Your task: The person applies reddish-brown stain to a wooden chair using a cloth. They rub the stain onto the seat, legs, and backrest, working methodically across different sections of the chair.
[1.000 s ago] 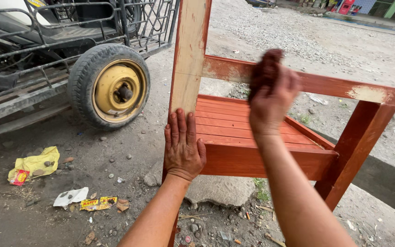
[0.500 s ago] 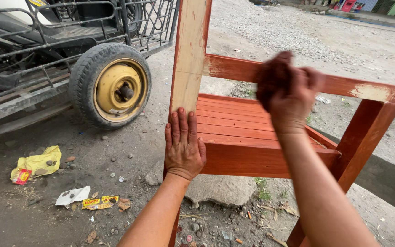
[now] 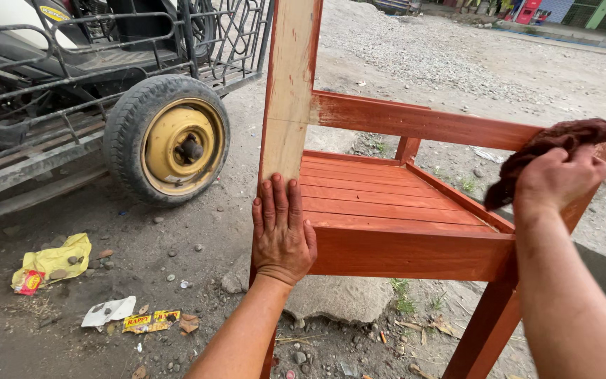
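Left hand [image 3: 283, 228] flat, fingers spread on chair [image 3: 394, 210] front post at 7 o'clock, right hand [image 3: 554, 184] fingers clenched round dark rag [image 3: 552, 144] (on top rail, 3 o'clock), yellow-rimmed wheel [image 3: 170, 140] at 10 o'clock.

The chair [image 3: 401, 210] is only partly in view: the top of its pale upright [image 3: 290, 84] runs off the upper edge, and both near legs are cut by the lower edge. The left hand [image 3: 282, 228] covers the joint where upright meets seat rail. The right hand [image 3: 552, 184] and its rag [image 3: 548, 151] hide the far end of the armrest; how much of the rag sits inside the fist cannot be told. Both forearms leave the frame at the bottom. The cart [image 3: 71, 105] is cropped left and top; only one wheel [image 3: 168, 139] shows. The far objects at the top right are too small to identify.
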`<action>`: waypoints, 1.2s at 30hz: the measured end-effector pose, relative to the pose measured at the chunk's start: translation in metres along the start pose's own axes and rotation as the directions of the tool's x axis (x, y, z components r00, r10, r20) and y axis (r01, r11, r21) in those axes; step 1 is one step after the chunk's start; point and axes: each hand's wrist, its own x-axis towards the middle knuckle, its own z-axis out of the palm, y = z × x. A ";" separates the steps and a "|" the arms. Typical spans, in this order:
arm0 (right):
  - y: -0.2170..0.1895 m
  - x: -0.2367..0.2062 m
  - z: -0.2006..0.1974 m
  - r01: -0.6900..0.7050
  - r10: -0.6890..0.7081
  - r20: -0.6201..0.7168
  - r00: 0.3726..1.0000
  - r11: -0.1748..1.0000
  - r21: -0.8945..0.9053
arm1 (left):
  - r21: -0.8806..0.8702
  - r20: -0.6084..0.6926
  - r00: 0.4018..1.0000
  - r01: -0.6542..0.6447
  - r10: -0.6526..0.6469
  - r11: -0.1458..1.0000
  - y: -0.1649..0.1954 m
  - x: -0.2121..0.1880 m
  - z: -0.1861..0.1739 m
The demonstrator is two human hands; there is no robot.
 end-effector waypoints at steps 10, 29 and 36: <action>-0.010 -0.027 -0.011 0.343 -0.329 0.101 0.939 0.864 -0.370 | 0.012 -0.013 1.000 0.000 0.001 1.000 0.000 -0.006 -0.006; 0.064 0.042 -0.043 0.026 -0.069 -0.183 0.981 0.974 -0.225 | 0.065 -0.003 1.000 -0.013 0.013 0.998 -0.001 -0.022 -0.003; 0.053 0.018 -0.057 0.222 -0.269 -0.147 0.952 0.935 -0.276 | 0.048 -0.019 1.000 -0.011 0.012 0.999 -0.003 -0.017 -0.003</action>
